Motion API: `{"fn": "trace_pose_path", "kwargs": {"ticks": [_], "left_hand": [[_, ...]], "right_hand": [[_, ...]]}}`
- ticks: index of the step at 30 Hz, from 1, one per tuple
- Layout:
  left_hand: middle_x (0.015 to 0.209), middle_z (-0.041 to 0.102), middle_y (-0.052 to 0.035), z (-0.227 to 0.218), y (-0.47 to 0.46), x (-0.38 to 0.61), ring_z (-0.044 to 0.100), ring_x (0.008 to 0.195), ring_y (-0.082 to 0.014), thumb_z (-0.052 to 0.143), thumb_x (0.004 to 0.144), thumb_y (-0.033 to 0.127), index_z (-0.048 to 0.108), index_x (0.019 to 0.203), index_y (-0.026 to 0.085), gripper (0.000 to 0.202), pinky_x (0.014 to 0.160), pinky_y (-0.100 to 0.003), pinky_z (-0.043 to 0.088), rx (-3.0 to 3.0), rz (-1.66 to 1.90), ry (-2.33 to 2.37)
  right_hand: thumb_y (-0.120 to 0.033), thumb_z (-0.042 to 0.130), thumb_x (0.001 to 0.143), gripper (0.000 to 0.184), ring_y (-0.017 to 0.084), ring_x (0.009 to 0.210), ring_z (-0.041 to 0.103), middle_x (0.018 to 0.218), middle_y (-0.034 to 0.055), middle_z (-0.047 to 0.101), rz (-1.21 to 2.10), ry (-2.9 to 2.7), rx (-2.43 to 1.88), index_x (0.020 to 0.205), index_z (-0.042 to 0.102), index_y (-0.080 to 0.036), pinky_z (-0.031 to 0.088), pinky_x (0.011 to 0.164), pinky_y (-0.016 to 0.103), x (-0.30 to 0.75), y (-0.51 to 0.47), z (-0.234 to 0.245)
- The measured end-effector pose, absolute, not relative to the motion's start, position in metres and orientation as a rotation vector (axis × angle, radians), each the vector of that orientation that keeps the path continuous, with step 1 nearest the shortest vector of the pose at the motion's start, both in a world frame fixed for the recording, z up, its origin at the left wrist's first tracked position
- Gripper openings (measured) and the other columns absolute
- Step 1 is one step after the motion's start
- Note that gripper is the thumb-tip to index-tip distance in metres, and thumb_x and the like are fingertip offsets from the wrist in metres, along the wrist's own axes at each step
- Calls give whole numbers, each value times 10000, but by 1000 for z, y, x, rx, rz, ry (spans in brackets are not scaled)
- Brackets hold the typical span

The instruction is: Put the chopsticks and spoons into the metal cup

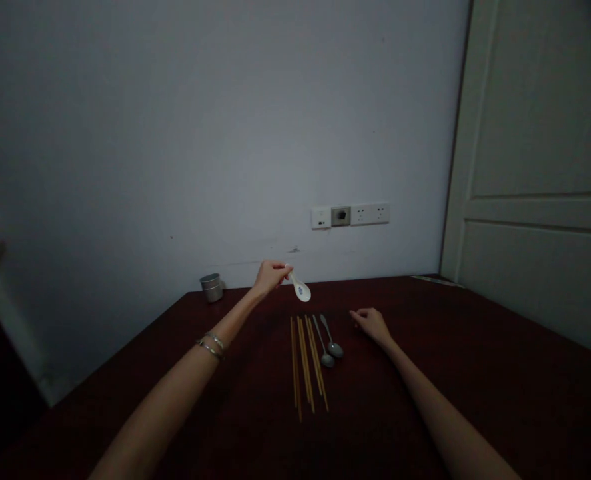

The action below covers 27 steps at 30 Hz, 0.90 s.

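My left hand (274, 275) pinches the handle end of a white Chinese soup spoon (302, 291) with a small blue mark in its bowl. The spoon is held above the far part of the table, its bowl tilted down to the right. Below it lie several wooden chopsticks (305, 363), roughly side by side. Just right of them are two metal spoons, one (328, 360) beside the other (335, 349), bowls toward me. My right hand (372, 324) rests on the table to the right of the spoons, fingers loosely bent and apart, holding nothing.
A metal cup (211, 288) stands at the table's back left corner. The dark red table (425, 400) meets a pale wall (225, 133) with sockets and a switch (341, 215). A flat strip (438, 281) lies at the back right, near a panelled door (540, 167).
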<state>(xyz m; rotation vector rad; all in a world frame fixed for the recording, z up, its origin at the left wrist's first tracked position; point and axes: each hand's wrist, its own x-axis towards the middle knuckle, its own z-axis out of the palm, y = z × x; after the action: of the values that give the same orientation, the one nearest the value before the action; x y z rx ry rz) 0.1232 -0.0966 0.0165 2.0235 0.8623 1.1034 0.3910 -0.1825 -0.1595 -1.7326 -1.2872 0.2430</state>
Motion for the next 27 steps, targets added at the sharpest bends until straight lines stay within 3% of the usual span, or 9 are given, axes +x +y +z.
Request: {"fn": "trace_pose_path", "kwargs": {"ticks": [9,17,22,27], "left_hand": [[441,393,58,-14,-115,163,280,345,-14,651,583,445,601,659,105,352,350,-179,170,1579,1192,667],[416,363,69,-16,-124,174,265,339,-10,660,585,452,623,692,84,385,347,-175,151,1608,1088,576],[411,365,67,-22,-122,173,277,331,-15,656,592,459,617,665,92,376,344,-177,151,1655,1036,567],[419,381,60,-30,-119,173,285,326,-17,646,599,467,613,650,97,375,343,-178,142,1683,969,562]], "right_hand": [[-448,450,724,388,130,470,518,468,21,578,240,-1295,-1736,484,571,-169,328,472,206,387,-187,-153],[-488,459,709,416,123,467,524,468,27,580,260,-1292,-1719,485,578,-158,343,482,204,386,-186,-154],[-547,478,685,448,90,383,445,447,2,525,412,-1113,-1554,634,626,-127,325,407,199,381,-186,-143],[-530,570,628,455,64,369,379,474,-13,506,503,-1037,-1315,774,657,-108,267,347,187,356,-188,-102]]}}
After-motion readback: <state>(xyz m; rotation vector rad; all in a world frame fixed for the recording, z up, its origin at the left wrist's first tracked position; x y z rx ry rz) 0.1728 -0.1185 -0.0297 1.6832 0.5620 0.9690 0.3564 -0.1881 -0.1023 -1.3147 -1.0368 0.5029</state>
